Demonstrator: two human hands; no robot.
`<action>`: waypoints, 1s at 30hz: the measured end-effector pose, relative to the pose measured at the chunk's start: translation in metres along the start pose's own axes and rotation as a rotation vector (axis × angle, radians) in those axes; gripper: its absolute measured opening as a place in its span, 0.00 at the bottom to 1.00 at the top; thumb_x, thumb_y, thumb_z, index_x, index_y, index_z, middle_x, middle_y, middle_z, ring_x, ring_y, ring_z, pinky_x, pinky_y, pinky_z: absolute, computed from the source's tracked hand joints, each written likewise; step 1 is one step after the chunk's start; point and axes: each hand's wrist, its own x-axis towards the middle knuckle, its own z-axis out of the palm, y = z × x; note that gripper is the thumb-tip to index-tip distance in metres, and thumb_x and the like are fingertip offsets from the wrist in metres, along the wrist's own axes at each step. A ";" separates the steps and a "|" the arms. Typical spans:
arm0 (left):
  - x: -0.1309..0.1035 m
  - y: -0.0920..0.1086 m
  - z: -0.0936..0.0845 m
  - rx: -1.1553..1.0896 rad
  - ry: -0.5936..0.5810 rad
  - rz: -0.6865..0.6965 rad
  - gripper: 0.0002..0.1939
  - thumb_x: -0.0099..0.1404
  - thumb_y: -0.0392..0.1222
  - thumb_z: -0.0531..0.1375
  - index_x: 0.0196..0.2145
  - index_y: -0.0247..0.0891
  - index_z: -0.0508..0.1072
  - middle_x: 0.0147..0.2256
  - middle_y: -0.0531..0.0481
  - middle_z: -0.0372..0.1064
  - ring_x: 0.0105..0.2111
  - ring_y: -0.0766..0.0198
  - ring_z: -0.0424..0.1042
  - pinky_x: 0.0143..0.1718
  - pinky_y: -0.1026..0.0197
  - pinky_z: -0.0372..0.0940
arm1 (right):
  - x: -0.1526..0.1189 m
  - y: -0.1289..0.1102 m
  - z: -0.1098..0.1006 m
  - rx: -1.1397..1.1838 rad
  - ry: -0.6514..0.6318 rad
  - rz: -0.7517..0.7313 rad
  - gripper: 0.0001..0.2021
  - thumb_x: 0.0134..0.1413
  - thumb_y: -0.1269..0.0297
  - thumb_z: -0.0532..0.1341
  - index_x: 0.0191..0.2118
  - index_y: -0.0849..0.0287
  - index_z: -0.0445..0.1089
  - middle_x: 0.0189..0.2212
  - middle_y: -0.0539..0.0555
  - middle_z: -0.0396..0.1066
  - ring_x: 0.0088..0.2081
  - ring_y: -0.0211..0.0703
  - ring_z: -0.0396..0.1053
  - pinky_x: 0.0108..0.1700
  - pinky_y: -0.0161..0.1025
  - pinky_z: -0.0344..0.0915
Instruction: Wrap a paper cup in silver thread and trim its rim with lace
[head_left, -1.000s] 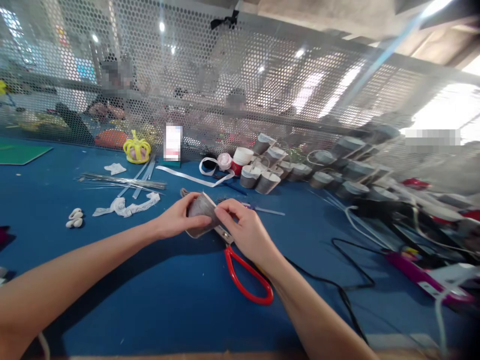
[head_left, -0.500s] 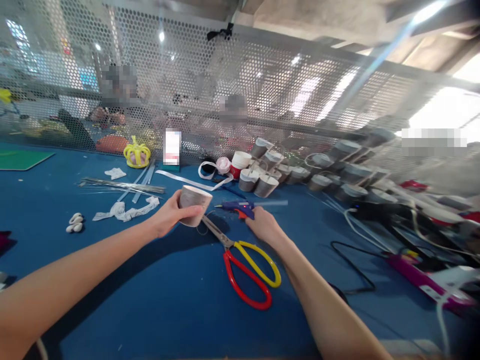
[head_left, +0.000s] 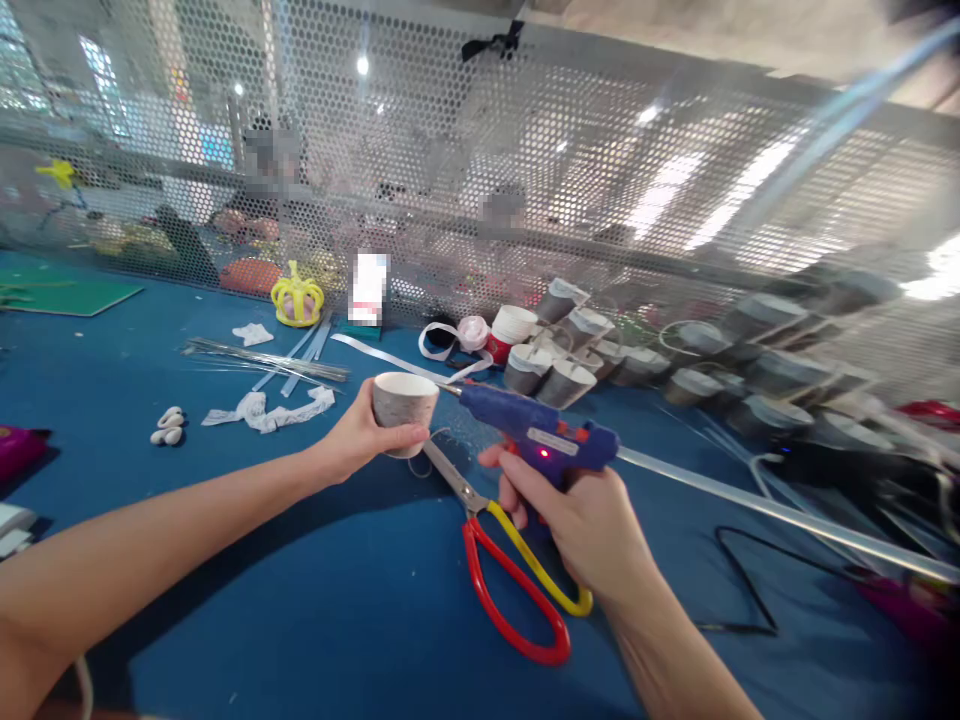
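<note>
Left hand has its fingers wrapped round the gray cup, up above the blue counter; right hand grips the glue gun, nozzle near the cup's rim, scissors lying just below!

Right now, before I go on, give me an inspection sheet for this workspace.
Surface: blue tabletop, small specks on it.
Things in use: grey cup, mouth up; blue glue gun, red light on, nozzle by the cup's rim, contact unclear.
Clutter: open scissors below the gun; lace, wires and white pebble-like pieces to the left; more grey cups behind.
Hands: left grips the cup; right grips the gun.
Cables: black cable at right, bent; where it leads is unclear.
Surroundings: perforated metal screen, blurred people beyond it.
</note>
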 end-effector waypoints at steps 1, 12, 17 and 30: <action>0.000 0.000 0.000 0.001 -0.003 0.001 0.32 0.41 0.42 0.70 0.41 0.37 0.58 0.40 0.48 0.65 0.40 0.61 0.66 0.41 0.57 0.62 | -0.002 0.000 0.001 -0.026 0.015 0.004 0.14 0.47 0.54 0.59 0.28 0.62 0.71 0.14 0.48 0.65 0.15 0.33 0.60 0.18 0.32 0.60; -0.002 0.002 0.003 -0.006 -0.012 -0.008 0.29 0.43 0.40 0.69 0.41 0.36 0.60 0.37 0.48 0.66 0.37 0.63 0.67 0.40 0.58 0.62 | -0.008 -0.008 0.009 -0.199 0.109 0.098 0.15 0.44 0.54 0.59 0.15 0.58 0.66 0.09 0.47 0.62 0.12 0.35 0.61 0.17 0.32 0.62; -0.001 0.001 0.001 -0.005 -0.022 -0.003 0.30 0.43 0.41 0.69 0.42 0.37 0.60 0.39 0.47 0.66 0.39 0.61 0.67 0.41 0.57 0.62 | -0.005 -0.007 0.006 -0.172 0.154 0.101 0.13 0.43 0.56 0.60 0.18 0.59 0.69 0.08 0.47 0.62 0.12 0.35 0.62 0.16 0.32 0.62; -0.003 0.002 0.004 -0.044 -0.002 -0.010 0.30 0.42 0.40 0.69 0.41 0.36 0.61 0.37 0.49 0.66 0.37 0.63 0.66 0.39 0.59 0.62 | -0.006 -0.008 0.005 -0.356 0.138 -0.010 0.15 0.47 0.57 0.57 0.16 0.58 0.68 0.09 0.49 0.66 0.13 0.38 0.65 0.16 0.32 0.64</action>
